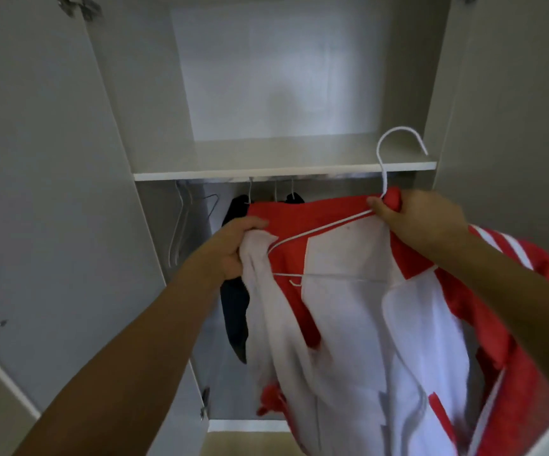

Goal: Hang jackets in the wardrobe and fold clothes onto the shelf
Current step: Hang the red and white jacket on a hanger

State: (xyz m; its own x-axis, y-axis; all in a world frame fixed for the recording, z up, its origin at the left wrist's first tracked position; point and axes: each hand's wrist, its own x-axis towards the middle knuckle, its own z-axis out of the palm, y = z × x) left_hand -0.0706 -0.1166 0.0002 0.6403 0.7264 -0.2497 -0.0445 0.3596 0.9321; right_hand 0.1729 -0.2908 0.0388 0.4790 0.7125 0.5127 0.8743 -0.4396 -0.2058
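The jacket (348, 324) on its hanger (385, 166) hangs before the wardrobe (134, 126), below the shelf (266, 171).

Open wardrobe (497, 93), shelf (283, 171) across the middle. Left hand (236, 248) grips the white lining of a red-and-white jacket (348, 324); right hand (411, 218) pinches its red collar together with a white hanger (385, 166). Dark garment (235, 311) hangs behind, empty hangers (181, 225) far left.

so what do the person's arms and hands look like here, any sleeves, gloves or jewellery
Both forearms are bare as far as the frame shows: no sleeves reach into view. The left hand and right hand wear no gloves, and no rings, watch or bracelet show on the visible sides.
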